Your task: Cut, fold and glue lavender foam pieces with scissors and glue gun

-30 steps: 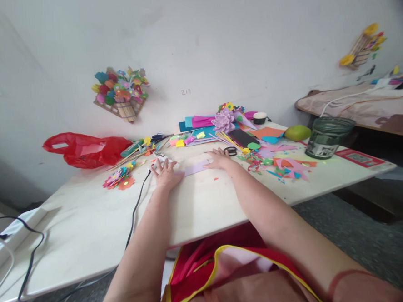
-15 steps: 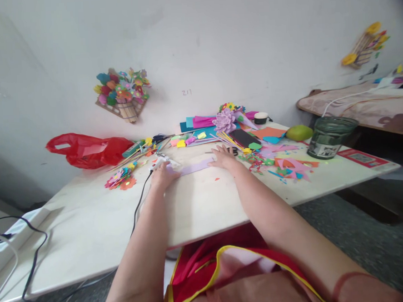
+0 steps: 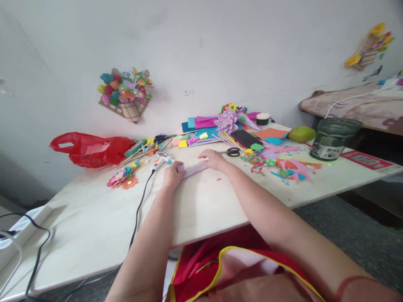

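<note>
A narrow lilac strip (image 3: 193, 170) lies near the middle of the table, between my two hands. My left hand (image 3: 173, 174) grips its left end, fingers curled round it. At the right end my right hand (image 3: 211, 160) is closed on the strip, thumb and fingers pinched together. The white glue gun (image 3: 159, 162), with a black cord, rests just left of my left hand. Black-handled scissors (image 3: 233, 152) lie just beyond my right hand. A small orange scrap (image 3: 218, 179) is on the table in front of the strip.
On the table (image 3: 205, 214) are a red plastic bag (image 3: 92, 151), foam flowers (image 3: 123, 176), coloured scraps (image 3: 293, 168), a dark phone-like slab (image 3: 246, 139), a green fruit (image 3: 302, 134) and a glass jar (image 3: 332, 140). A power strip (image 3: 22, 235) sits at the left edge.
Both hands have come closer together and their fingers have curled in on the strip, which now looks narrower. The scissors and glue gun show more fully. The view has shifted slightly.
</note>
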Demonstrator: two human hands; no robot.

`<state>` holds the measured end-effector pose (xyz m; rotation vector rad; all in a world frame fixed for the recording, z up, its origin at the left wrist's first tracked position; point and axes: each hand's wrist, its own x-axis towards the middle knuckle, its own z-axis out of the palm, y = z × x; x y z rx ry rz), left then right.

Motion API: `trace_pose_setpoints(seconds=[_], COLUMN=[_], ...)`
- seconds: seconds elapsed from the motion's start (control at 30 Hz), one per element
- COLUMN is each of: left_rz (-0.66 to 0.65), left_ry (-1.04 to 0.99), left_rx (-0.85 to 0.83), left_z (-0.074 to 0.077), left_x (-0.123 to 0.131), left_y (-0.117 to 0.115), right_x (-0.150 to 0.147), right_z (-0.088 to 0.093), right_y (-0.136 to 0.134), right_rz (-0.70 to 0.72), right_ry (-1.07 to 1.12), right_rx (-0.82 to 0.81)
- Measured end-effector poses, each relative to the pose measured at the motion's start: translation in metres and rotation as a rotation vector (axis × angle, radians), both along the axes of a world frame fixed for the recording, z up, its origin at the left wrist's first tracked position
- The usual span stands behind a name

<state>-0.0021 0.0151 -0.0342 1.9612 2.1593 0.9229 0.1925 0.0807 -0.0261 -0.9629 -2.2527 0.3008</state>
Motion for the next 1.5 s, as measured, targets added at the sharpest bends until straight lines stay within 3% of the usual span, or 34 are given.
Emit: trace_pose_setpoints(seconds=[0.1,0.2,0.33,0.5,0.6,0.93,1.17,1.5], left_rz=[-0.032,-0.049,-0.036,0.048,0.071,-0.254,-0.301,-0.210], left_ry=[-0.025,-0.033,-0.057,0.032,0.025,-0.079,-0.133,-0.047], left_rx=[0.040,0.065,0.096,0.266,0.120,-0.106,-0.124,-0.122], left_z=[0.001,0.001,0.000,0.007,0.015,0.008,0.008,0.008], left_x=[0.004,0.008,0.008,0.000,-0.002,-0.015,-0.016,-0.015], left_y=[-0.002,-0.003,-0.001,-0.004,-0.010,-0.013,-0.014,-0.012], right_x=[-0.012,-0.017,-0.020,-0.023,-0.025,-0.030,-0.030,-0.031], right_z=[-0.006,-0.012,-0.020,-0.025,-0.027,-0.035,-0.033,-0.028], right_y=[-0.003,-0.004,-0.001,0.002,0.003,0.010,0.007,0.002], right_rz=[0.167,0.239,0.269,0.261,0.244,0.190,0.136,0.065], right_ry=[0.053,0.068,0.082,0.123,0.144,0.148,0.120,0.073], right_rx=[-0.042,-0.105,-0.158,-0.178,-0.188,-0.203,-0.229,-0.243])
